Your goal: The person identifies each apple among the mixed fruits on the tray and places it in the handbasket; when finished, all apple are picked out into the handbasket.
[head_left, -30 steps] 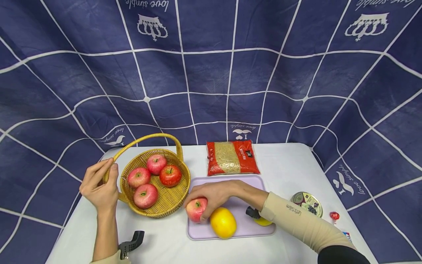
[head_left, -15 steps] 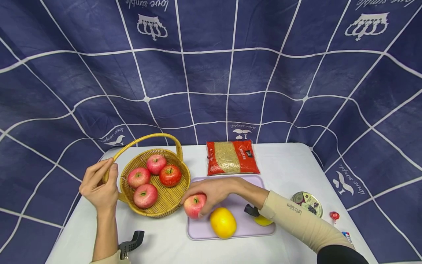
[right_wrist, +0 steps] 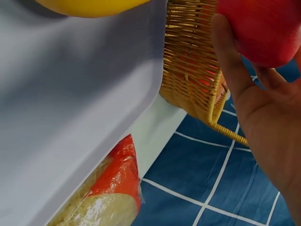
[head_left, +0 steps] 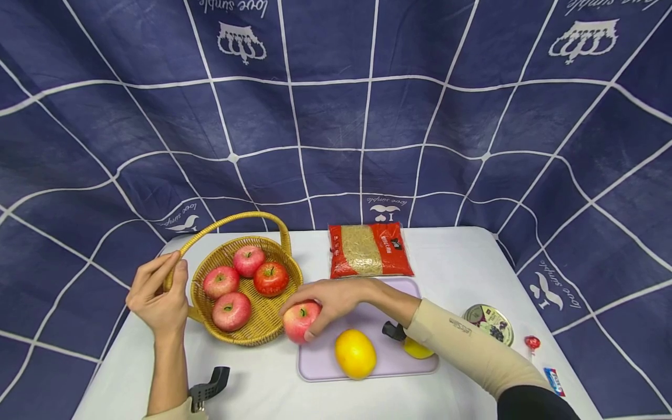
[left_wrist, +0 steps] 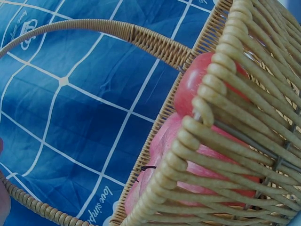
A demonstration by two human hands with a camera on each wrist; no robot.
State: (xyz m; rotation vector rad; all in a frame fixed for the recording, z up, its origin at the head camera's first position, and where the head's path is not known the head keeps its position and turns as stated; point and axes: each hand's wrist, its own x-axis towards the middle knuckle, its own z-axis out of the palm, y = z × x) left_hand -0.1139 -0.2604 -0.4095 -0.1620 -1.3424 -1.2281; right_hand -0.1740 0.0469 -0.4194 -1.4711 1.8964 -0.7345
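My left hand (head_left: 160, 294) grips the raised handle (head_left: 231, 219) of a yellow woven basket (head_left: 270, 324). Inside the basket lie several apples (head_left: 232, 311), pink and red, seen also through the weave in the left wrist view. A pink-red apple (head_left: 300, 322) is in my right hand (head_left: 336, 300), fingers and thumb round its sides. That hand is over the left edge of a lilac tray (head_left: 391, 364), close to the basket's right rim. The right wrist view shows the held apple (right_wrist: 265, 28) apart from the tray.
A yellow lemon-like fruit (head_left: 356, 354) sits on the tray, and another yellow thing (head_left: 418, 348) is partly hidden by the right wrist. Behind stands a red bag of noodles (head_left: 370, 251). Further right are a round tin (head_left: 489, 324), a red lollipop (head_left: 532, 343) and a small blue packet (head_left: 554, 382).
My right hand has lifted the apple from the tray and carried it left and slightly up toward the basket. The left hand and basket have stayed in place.
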